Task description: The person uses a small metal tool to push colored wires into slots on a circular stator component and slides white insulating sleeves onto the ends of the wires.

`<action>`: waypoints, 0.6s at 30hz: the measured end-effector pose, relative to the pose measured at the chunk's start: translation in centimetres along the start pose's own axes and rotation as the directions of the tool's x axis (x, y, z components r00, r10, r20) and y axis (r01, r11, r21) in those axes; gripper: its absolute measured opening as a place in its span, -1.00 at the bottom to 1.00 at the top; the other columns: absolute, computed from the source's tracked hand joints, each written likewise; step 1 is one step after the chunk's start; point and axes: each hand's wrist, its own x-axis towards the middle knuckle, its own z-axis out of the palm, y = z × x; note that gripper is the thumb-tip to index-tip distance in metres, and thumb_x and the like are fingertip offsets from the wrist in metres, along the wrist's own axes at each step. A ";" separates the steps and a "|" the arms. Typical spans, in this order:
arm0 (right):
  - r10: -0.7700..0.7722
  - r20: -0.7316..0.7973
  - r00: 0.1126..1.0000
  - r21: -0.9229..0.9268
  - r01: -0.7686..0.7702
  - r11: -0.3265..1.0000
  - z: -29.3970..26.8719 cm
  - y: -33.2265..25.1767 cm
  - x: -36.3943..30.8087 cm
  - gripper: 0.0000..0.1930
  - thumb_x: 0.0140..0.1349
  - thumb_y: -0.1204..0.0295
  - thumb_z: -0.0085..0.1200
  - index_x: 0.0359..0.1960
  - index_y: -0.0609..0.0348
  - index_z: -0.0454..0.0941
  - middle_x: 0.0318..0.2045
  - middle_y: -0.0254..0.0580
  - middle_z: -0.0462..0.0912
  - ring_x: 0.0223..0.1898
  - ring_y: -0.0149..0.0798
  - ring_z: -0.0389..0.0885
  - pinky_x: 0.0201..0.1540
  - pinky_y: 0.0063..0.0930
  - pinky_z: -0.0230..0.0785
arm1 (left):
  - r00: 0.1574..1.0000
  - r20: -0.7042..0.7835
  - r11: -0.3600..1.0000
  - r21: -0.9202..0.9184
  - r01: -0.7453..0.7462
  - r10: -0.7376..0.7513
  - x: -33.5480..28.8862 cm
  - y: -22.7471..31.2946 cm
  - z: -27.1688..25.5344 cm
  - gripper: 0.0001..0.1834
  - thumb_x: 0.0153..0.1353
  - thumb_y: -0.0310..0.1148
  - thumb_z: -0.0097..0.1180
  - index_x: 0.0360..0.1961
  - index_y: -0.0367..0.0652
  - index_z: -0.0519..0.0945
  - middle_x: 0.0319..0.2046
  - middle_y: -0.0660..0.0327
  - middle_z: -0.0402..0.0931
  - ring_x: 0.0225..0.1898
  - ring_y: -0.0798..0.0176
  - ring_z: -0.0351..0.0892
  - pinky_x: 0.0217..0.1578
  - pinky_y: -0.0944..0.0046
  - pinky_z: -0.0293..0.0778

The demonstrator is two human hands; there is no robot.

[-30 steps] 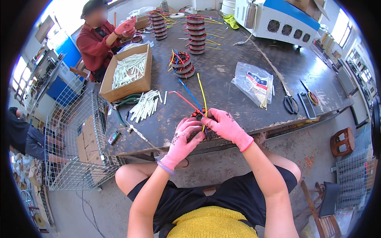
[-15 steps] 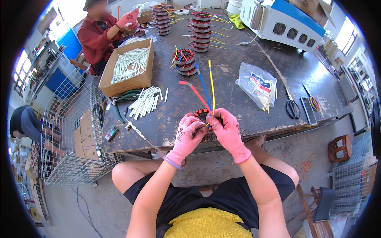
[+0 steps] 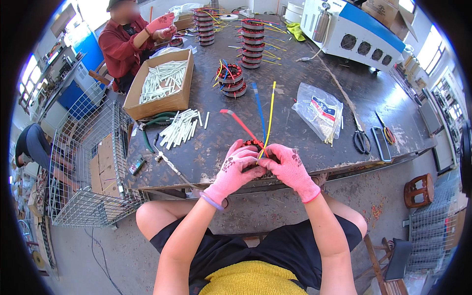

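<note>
Hands (image 3: 239, 170): two
Ring at hands (image 3: 251, 143): one
Wires at hands (image 3: 272, 108): three
Ring stacks (image 3: 252, 45): three
Tubes (image 3: 182, 129): too many to count
Tube box (image 3: 160, 112): one
Scissors (image 3: 362, 141): two
Phone (image 3: 381, 143): one
Fans (image 3: 348, 42): four
Round stool (image 3: 427, 187): one
Co-workers (image 3: 118, 53): two

floor (image 3: 132, 255): grey, debris (image 3: 376, 210) at right | bench (image 3: 403, 113): dark, scuffed, glare right side | stool (image 3: 429, 188): brown, right | right-hand window (image 3: 431, 49): bright

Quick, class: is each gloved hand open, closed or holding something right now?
Left hand: fingers curled by the wound ring; what its grip holds cannot be told.
Right hand: closed, apparently pinching the yellow wire.
</note>
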 end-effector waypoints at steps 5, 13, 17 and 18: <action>-0.129 -0.118 0.985 -0.089 0.119 0.989 0.4 0.6 0.4 -0.81 0.16 0.50 0.17 -0.21 0.32 0.55 -0.38 -0.08 0.59 -0.36 -0.16 0.56 -0.25 -0.34 0.42 | 0.997 0.028 0.996 -0.033 0.078 -0.077 -0.3 -1.0 0.2 -0.80 0.11 -0.32 0.28 -0.27 -0.16 0.65 -0.25 0.25 0.60 0.00 0.17 0.54 0.39 -0.03 0.00; -0.108 -0.169 0.980 0.065 0.120 0.991 0.5 1.1 -0.2 -0.79 0.22 0.51 0.11 -0.13 0.29 0.59 -0.32 -0.14 0.61 -0.31 -0.33 0.59 -0.24 -0.44 0.44 | 0.999 -0.036 0.997 0.064 0.040 -0.038 0.1 -0.7 0.8 -0.78 0.06 -0.28 0.34 -0.30 -0.13 0.64 -0.35 0.23 0.55 -0.10 0.15 0.55 0.34 0.00 0.11; 0.008 -0.095 0.995 0.131 0.005 0.991 -0.9 0.4 -0.6 -0.73 0.28 0.52 0.05 0.00 0.24 0.60 -0.30 -0.26 0.62 -0.29 -0.47 0.57 -0.23 -0.52 0.45 | 0.995 0.024 0.992 0.087 0.093 -0.095 0.7 1.0 0.4 -0.58 -0.03 0.01 0.38 -0.26 -0.05 0.67 -0.26 0.22 0.58 0.00 0.11 0.51 0.37 -0.05 -0.02; 0.011 -0.107 0.994 0.146 0.004 0.989 -0.8 0.1 -0.7 -0.74 0.28 0.52 0.04 0.00 0.25 0.59 -0.30 -0.26 0.62 -0.30 -0.48 0.57 -0.23 -0.52 0.45 | 0.994 -0.028 0.992 0.065 0.106 -0.105 0.6 1.4 0.9 -0.54 -0.07 0.09 0.39 -0.30 -0.04 0.69 -0.27 0.25 0.55 -0.04 0.13 0.52 0.38 -0.05 -0.06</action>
